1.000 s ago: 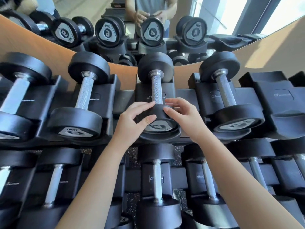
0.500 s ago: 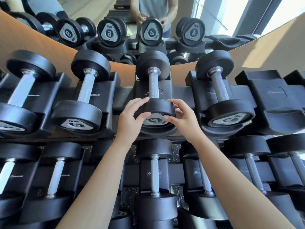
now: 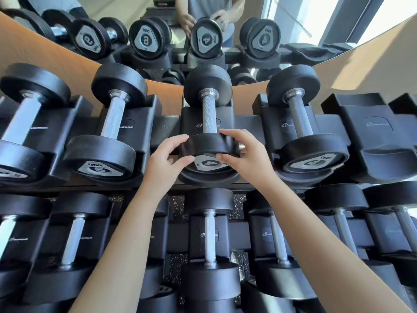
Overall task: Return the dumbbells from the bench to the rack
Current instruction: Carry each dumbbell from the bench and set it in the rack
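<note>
The hands have slid outward; left hand [image 3: 168, 159] and right hand [image 3: 246, 154] grip the centre-frame 4 dumbbell [image 3: 209, 144] by its near head, apparently squaring it in its cradle [image 3: 208, 178].

A wide mirror [image 3: 304, 30] spans the top of the wall. Below it runs an orange-brown panel [image 3: 33, 48], paler and sunlit at the right. A dark-framed window [image 3: 383, 14] glows in the mirror. The floor [image 3: 178, 206] is black with pale specks.

Left hand [image 3: 167, 161] and right hand [image 3: 246, 154] curled, pinching, arms outstretched.
</note>
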Available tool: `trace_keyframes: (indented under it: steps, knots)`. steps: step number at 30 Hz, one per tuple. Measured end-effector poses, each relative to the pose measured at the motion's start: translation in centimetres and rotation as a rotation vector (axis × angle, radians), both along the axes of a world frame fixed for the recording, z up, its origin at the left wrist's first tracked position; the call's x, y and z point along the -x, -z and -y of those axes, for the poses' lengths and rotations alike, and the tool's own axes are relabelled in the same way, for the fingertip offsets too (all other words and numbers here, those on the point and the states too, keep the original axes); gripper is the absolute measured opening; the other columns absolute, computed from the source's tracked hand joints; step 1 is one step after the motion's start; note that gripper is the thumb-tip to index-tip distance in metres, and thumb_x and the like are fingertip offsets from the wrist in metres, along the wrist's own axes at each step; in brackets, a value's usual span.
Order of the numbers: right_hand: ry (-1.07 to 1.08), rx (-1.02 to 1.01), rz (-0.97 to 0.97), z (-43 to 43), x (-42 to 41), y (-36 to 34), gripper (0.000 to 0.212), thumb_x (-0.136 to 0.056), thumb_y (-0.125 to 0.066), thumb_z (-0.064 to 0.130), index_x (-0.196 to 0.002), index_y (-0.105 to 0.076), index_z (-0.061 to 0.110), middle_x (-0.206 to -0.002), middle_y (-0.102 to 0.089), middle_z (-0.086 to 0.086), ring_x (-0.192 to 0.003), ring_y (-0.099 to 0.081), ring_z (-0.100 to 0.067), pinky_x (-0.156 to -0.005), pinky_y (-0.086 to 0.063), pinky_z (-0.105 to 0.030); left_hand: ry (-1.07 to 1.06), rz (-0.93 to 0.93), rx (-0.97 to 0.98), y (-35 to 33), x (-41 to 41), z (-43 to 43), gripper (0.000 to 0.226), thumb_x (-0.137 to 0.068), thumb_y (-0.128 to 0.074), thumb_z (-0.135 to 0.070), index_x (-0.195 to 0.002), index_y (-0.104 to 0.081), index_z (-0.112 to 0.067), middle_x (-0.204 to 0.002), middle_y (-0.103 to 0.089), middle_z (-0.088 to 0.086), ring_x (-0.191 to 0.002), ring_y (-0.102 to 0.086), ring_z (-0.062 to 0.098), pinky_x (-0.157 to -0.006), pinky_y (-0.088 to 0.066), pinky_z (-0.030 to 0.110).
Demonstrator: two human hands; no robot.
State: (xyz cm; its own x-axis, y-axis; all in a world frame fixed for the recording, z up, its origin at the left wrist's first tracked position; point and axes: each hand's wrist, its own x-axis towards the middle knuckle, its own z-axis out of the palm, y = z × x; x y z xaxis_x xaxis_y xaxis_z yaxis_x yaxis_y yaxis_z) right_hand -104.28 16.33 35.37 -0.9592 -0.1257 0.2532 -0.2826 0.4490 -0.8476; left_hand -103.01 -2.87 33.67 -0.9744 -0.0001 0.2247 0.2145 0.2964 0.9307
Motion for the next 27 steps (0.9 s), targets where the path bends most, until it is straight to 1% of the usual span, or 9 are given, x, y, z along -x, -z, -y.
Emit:
trace_keyframes:
  steps: [2, 4, 8, 11, 14, 18, 22, 25, 27]
  knots:
    - [-0.009, 0.068, -0.007, -0.6, -0.3, 1.0, 0.052, -0.072, -0.074, 0.010, -0.115, -0.054, 0.032, -0.108, -0.057, 0.004, -0.100, -0.056, -0.014, -0.090, -0.047, -0.035, 0.044, -0.123, 0.190, -1.3, 0.1, -0.8, 0.050, -0.078, -0.068, -0.008, -0.122, -0.052, -0.024, -0.122, -0.050, -0.018, -0.114, -0.044, -0.009, -0.098, -0.034, 0.011]
    - [-0.016, 0.202, 0.053, -0.8, -0.7, 2.0, 0.055, -0.074, -0.072, 0.005, -0.115, -0.052, 0.036, -0.114, -0.058, -0.002, -0.105, -0.057, -0.020, -0.095, -0.047, -0.038, 0.084, -0.219, 0.320, -2.0, 0.2, -2.1, 0.053, -0.076, -0.069, -0.008, -0.125, -0.051, -0.013, -0.124, -0.051, -0.006, -0.117, -0.045, 0.005, -0.102, -0.032, 0.017]
    - [-0.043, 0.518, 0.173, -0.4, -1.0, 3.2, 0.058, -0.074, -0.068, -0.006, -0.113, -0.055, 0.035, -0.113, -0.059, 0.001, -0.097, -0.061, -0.005, -0.090, -0.049, -0.021, -0.013, -0.237, 0.412, -2.3, 0.2, -3.7, 0.047, -0.075, -0.068, -0.006, -0.121, -0.056, -0.012, -0.117, -0.056, 0.008, -0.112, -0.050, 0.025, -0.100, -0.035, 0.032]
    - [-0.043, 0.530, 0.184, -0.5, -0.5, 2.9, 0.057, -0.071, -0.068, -0.009, -0.108, -0.058, 0.034, -0.112, -0.060, -0.010, -0.091, -0.061, -0.009, -0.088, -0.051, -0.026, -0.036, -0.216, 0.332, -2.2, 0.1, -3.7, 0.044, -0.073, -0.069, -0.002, -0.116, -0.059, -0.011, -0.111, -0.054, 0.000, -0.108, -0.051, 0.020, -0.098, -0.035, 0.023]
    - [-0.038, 0.488, 0.168, -0.4, -0.4, 2.2, 0.057, -0.068, -0.070, -0.010, -0.101, -0.060, 0.036, -0.101, -0.065, -0.004, -0.087, -0.061, -0.014, -0.089, -0.051, -0.038, -0.042, -0.220, 0.241, -1.9, 0.2, -3.5, 0.044, -0.072, -0.070, 0.000, -0.114, -0.060, -0.010, -0.109, -0.053, -0.001, -0.103, -0.050, 0.006, -0.093, -0.032, 0.007]
    - [-0.018, 0.339, 0.132, -0.2, -0.1, 1.0, 0.055, -0.067, -0.073, -0.006, -0.103, -0.061, 0.035, -0.110, -0.063, -0.018, -0.097, -0.060, -0.032, -0.094, -0.048, -0.048, -0.052, -0.155, 0.076, -0.6, 0.2, -3.0, 0.046, -0.074, -0.067, -0.003, -0.113, -0.058, -0.026, -0.112, -0.054, -0.011, -0.104, -0.047, -0.010, -0.093, -0.031, 0.005]
    - [-0.005, 0.149, 0.100, -0.2, 0.4, 0.0, 0.055, -0.066, -0.076, 0.002, -0.111, -0.062, 0.030, -0.095, -0.057, 0.005, -0.091, -0.056, -0.015, -0.089, -0.045, -0.024, -0.020, 0.015, -0.232, 0.5, 0.0, -3.0, 0.048, -0.073, -0.064, -0.008, -0.106, -0.059, -0.043, -0.120, -0.057, -0.006, -0.119, -0.049, 0.010, -0.102, -0.036, 0.031]
    - [0.006, 0.057, 0.055, 0.5, 0.5, -0.1, 0.055, -0.066, -0.077, 0.006, -0.112, -0.062, 0.032, -0.082, -0.046, 0.018, -0.077, -0.049, 0.002, -0.075, -0.035, -0.001, 0.005, 0.064, -0.361, 1.0, -0.1, -2.6, 0.046, -0.073, -0.061, -0.008, -0.108, -0.060, -0.038, -0.117, -0.060, -0.008, -0.115, -0.052, 0.008, -0.095, -0.040, 0.024]
    - [-0.004, 0.074, 0.041, 0.5, 0.4, 0.3, 0.055, -0.068, -0.076, 0.006, -0.113, -0.061, 0.034, -0.085, -0.048, 0.017, -0.080, -0.052, -0.001, -0.078, -0.037, -0.004, 0.024, 0.062, -0.308, 1.0, -0.1, -1.8, 0.046, -0.075, -0.062, -0.005, -0.110, -0.058, -0.036, -0.117, -0.060, -0.005, -0.113, -0.054, 0.010, -0.096, -0.042, 0.028]
